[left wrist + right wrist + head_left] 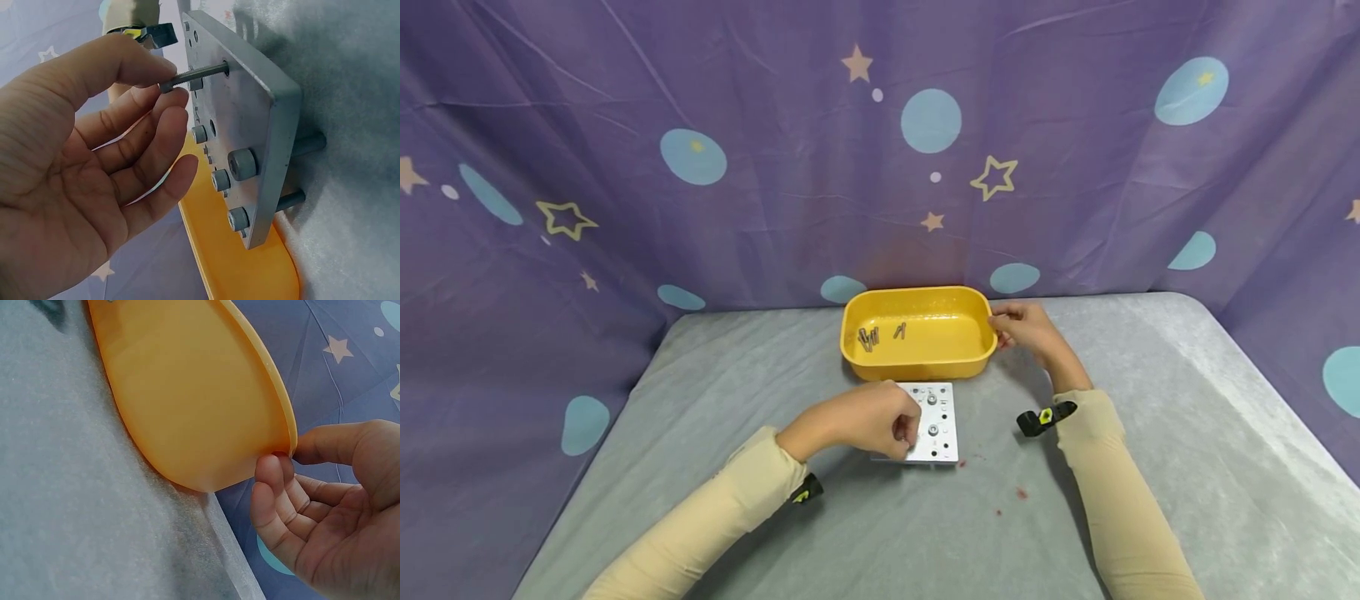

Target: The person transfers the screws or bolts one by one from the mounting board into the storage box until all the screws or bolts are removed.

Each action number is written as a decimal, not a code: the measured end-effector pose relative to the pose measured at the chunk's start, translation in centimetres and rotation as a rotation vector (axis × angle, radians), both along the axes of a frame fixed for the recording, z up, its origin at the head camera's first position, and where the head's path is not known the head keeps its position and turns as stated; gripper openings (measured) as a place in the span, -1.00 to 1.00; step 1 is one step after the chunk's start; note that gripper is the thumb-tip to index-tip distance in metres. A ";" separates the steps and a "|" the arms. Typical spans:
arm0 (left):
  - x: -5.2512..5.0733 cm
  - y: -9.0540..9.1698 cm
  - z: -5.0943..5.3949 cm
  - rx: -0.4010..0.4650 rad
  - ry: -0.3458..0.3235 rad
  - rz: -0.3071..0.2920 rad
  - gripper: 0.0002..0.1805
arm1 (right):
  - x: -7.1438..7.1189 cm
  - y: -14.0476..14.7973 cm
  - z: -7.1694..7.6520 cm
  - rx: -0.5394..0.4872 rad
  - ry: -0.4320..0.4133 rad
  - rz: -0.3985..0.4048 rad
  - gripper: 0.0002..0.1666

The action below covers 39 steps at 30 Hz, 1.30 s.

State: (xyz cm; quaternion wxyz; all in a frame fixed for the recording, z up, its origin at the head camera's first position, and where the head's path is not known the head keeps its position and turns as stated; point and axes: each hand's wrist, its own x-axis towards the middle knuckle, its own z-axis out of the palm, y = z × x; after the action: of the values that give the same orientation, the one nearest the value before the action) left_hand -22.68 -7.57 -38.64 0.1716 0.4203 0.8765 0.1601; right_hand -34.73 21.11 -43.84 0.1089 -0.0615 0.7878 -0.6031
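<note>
My left hand (874, 417) is over a metal plate (950, 437) drilled with several holes. In the left wrist view, its thumb and index finger pinch a thin socket-head screw (199, 75) by the head. The screw's far end meets a hole in the plate, and its shank stands out from the surface. Several other socket-head screws (242, 164) sit in the plate, and some shanks stick out on its other side. My right hand (1028, 327) pinches the right end rim of a yellow tray (284, 403) between thumb and fingers.
Several loose screws (868, 339) lie in the left part of the tray, just behind the plate. Grey cloth (760, 358) covers the table. A purple patterned curtain (805, 167) hangs behind the table's far edge. Small red marks (1022, 493) dot the cloth.
</note>
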 end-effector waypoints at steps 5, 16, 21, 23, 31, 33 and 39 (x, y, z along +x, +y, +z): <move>0.0 0.1 0.1 0.038 -0.006 0.006 -0.85 | 0.0 0.1 -0.2 0.012 -0.004 -0.008 -0.49; -0.2 0.2 1.0 0.120 0.018 -0.010 -0.89 | 0.1 0.3 -0.3 0.023 -0.014 -0.012 -0.48; -0.5 0.1 2.1 0.110 0.022 0.007 -0.91 | 0.1 0.4 -0.2 0.024 -0.020 -0.014 -0.47; -0.6 0.1 2.7 0.117 0.022 0.014 -0.90 | 0.1 0.4 -0.2 0.022 -0.021 -0.015 -0.47; -0.9 0.2 4.7 0.146 0.036 0.004 -0.88 | 0.1 0.3 -0.2 0.012 -0.009 -0.012 -0.47; -1.0 0.2 5.0 0.155 0.038 0.001 -0.87 | 0.1 0.2 -0.2 0.014 -0.009 -0.012 -0.47; -1.4 0.1 5.5 0.172 0.026 0.014 -0.86 | 0.2 0.1 0.6 -0.002 -0.043 -0.006 -0.47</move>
State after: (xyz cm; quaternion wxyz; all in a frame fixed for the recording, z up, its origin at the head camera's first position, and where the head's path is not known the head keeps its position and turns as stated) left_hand -24.07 -7.45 -33.17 0.1225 0.4295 0.8646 0.2303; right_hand -34.54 21.18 -43.24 0.1239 -0.0465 0.7849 -0.6053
